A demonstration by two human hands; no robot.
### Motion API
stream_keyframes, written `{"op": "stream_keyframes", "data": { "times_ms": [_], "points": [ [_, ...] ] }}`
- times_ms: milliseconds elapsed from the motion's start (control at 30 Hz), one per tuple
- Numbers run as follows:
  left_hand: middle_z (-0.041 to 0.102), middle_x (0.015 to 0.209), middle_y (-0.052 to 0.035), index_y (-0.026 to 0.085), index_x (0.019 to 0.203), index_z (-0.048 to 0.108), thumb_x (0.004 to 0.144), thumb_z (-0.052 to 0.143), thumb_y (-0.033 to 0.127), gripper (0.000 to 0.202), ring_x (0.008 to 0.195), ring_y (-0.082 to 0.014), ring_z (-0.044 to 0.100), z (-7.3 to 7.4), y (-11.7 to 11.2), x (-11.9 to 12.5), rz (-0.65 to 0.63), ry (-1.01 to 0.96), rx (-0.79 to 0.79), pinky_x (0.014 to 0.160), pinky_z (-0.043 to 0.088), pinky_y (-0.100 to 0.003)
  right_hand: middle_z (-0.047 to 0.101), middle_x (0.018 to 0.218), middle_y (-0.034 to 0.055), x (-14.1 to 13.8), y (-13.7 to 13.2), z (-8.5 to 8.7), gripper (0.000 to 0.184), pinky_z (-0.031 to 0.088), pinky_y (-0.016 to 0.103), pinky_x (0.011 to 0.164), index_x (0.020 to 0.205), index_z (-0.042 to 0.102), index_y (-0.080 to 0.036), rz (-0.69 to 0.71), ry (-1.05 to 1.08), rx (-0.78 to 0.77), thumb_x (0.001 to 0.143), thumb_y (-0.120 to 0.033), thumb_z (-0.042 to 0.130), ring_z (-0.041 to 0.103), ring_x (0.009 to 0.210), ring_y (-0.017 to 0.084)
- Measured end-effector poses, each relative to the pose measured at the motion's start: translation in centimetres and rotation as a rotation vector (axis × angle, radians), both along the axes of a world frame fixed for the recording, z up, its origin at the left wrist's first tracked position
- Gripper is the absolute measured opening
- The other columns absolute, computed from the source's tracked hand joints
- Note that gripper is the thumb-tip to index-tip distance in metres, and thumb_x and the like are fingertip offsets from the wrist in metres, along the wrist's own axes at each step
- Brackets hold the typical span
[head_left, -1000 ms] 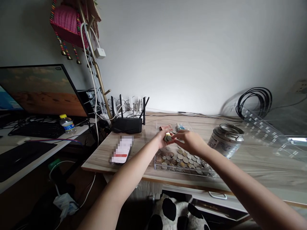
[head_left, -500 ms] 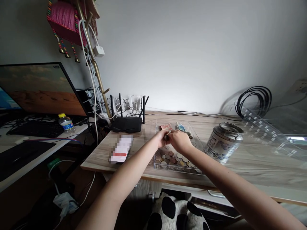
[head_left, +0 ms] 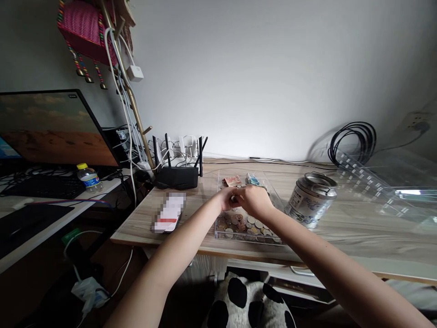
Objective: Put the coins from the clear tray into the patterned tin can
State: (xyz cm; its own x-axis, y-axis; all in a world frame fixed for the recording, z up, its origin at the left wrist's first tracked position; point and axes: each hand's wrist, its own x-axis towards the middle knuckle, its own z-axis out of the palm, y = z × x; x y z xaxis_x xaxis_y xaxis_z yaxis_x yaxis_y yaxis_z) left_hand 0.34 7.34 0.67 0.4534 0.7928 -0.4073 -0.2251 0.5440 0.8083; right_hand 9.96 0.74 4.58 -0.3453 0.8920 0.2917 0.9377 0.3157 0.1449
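Over a clear plastic tray (head_left: 215,228), my two hands meet. My left hand (head_left: 228,199) is closed around coins (head_left: 234,198), of which only a bit shows between the hands. My right hand (head_left: 255,200) has its fingers curled in against the left one; what its fingertips pinch is hidden. Below them, many loose coins (head_left: 251,220), silver, copper and yellowish, lie in the front of the tray. At the tray's back are a reddish folded banknote (head_left: 232,181) and a blue-green folded note (head_left: 253,179).
Right of the tray stands an open silver can (head_left: 310,200) with printed sides. A phone (head_left: 170,212) lies to the left, below a black router (head_left: 177,176). Clear plastic pieces (head_left: 378,184) and a coiled black cable (head_left: 353,141) are at the far right.
The view has shifted slightly, so everything sits a little further left. My hands stay together over the tray, with my right fingers now covering more of the left palm.
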Motion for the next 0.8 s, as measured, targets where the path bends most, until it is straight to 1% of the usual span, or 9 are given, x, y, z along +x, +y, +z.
{"op": "stream_keyframes", "data": {
  "times_ms": [33, 100, 200, 300, 400, 500, 567, 700, 800],
  "points": [
    [0.035, 0.043, 0.0059, 0.014, 0.063, 0.046, 0.069, 0.049, 0.008, 0.009, 0.038, -0.0032, 0.035, 0.1, 0.0, -0.1, -0.028, 0.009, 0.012, 0.038, 0.036, -0.013, 0.063, 0.080, 0.0050, 0.2, -0.3, 0.3, 0.023, 0.035, 0.022, 0.056, 0.080, 0.063, -0.022, 0.016, 0.027, 0.011, 0.079, -0.026, 0.040, 0.056, 0.075, 0.016],
    [0.038, 0.044, 0.0047, 0.014, 0.063, 0.045, 0.070, 0.047, 0.011, 0.008, 0.035, -0.0024, 0.032, 0.1, 0.2, -0.3, -0.139, 0.010, 0.032, 0.031, 0.026, -0.011, 0.062, 0.082, 0.0028, 1.0, -1.0, 1.0, 0.027, 0.034, 0.020, 0.054, 0.078, 0.064, -0.024, 0.040, 0.093, 0.061, 0.081, -0.030, 0.038, 0.055, 0.074, 0.014],
    [0.045, 0.051, 0.0014, 0.013, 0.066, 0.046, 0.074, 0.042, 0.017, 0.010, 0.031, -0.0011, 0.026, -0.1, 0.7, -0.6, -0.320, -0.016, 0.031, 0.027, 0.012, -0.012, 0.062, 0.086, 0.0008, 3.9, -2.2, 2.2, 0.029, 0.036, 0.020, 0.053, 0.083, 0.064, -0.025, -0.002, 0.243, 0.193, 0.081, -0.035, 0.037, 0.054, 0.069, 0.011],
    [0.047, 0.055, -0.0001, 0.013, 0.070, 0.047, 0.077, 0.040, 0.023, 0.015, 0.031, -0.0004, 0.023, -0.3, 0.9, -0.8, -0.346, -0.026, 0.031, 0.029, 0.009, -0.013, 0.064, 0.080, 0.0005, 8.9, -3.0, 3.4, 0.028, 0.038, 0.024, 0.055, 0.084, 0.064, -0.026, -0.188, 0.405, 0.328, 0.075, -0.043, 0.044, 0.054, 0.066, 0.013],
    [0.048, 0.057, -0.0003, 0.013, 0.070, 0.046, 0.077, 0.040, 0.024, 0.015, 0.032, -0.0002, 0.023, -0.4, 0.9, -0.8, -0.342, -0.022, 0.031, 0.030, 0.009, -0.013, 0.063, 0.072, 0.0024, 14.4, -3.0, 4.2, 0.030, 0.038, 0.028, 0.054, 0.080, 0.065, -0.025, -0.391, 0.491, 0.392, 0.067, -0.048, 0.051, 0.054, 0.063, 0.017],
    [0.047, 0.057, 0.0000, 0.013, 0.070, 0.045, 0.077, 0.038, 0.023, 0.014, 0.033, -0.0006, 0.024, -0.4, 0.8, -0.8, -0.354, -0.036, 0.034, 0.031, 0.008, -0.014, 0.062, 0.068, 0.0039, 18.3, -2.5, 4.5, 0.031, 0.038, 0.030, 0.055, 0.078, 0.065, -0.023, -0.434, 0.516, 0.344, 0.065, -0.047, 0.052, 0.053, 0.061, 0.019],
    [0.047, 0.058, -0.0003, 0.013, 0.070, 0.045, 0.077, 0.037, 0.023, 0.014, 0.033, -0.0010, 0.025, -0.4, 0.8, -0.8, -0.362, -0.037, 0.044, 0.031, 0.007, -0.014, 0.061, 0.062, 0.0037, 19.4, -2.1, 4.6, 0.032, 0.038, 0.030, 0.053, 0.077, 0.065, -0.021, -0.419, 0.542, 0.263, 0.064, -0.048, 0.053, 0.053, 0.057, 0.018],
    [0.048, 0.059, -0.0013, 0.013, 0.071, 0.046, 0.077, 0.038, 0.023, 0.014, 0.034, -0.0016, 0.026, -0.3, 0.9, -0.9, -0.355, -0.014, 0.062, 0.031, 0.008, -0.015, 0.060, 0.057, 0.0031, 19.4, -1.8, 4.9, 0.031, 0.038, 0.029, 0.050, 0.073, 0.066, -0.021, -0.394, 0.563, 0.157, 0.060, -0.048, 0.056, 0.053, 0.054, 0.018],
    [0.048, 0.059, -0.0015, 0.013, 0.071, 0.046, 0.077, 0.038, 0.023, 0.014, 0.034, -0.0016, 0.027, -0.3, 0.9, -0.9, -0.344, -0.008, 0.070, 0.031, 0.008, -0.014, 0.063, 0.062, 0.0041, 19.3, -1.5, 5.2, 0.026, 0.040, 0.031, 0.053, 0.070, 0.066, -0.022, -0.362, 0.575, 0.091, 0.060, -0.044, 0.056, 0.056, 0.059, 0.021]
  ]
}}
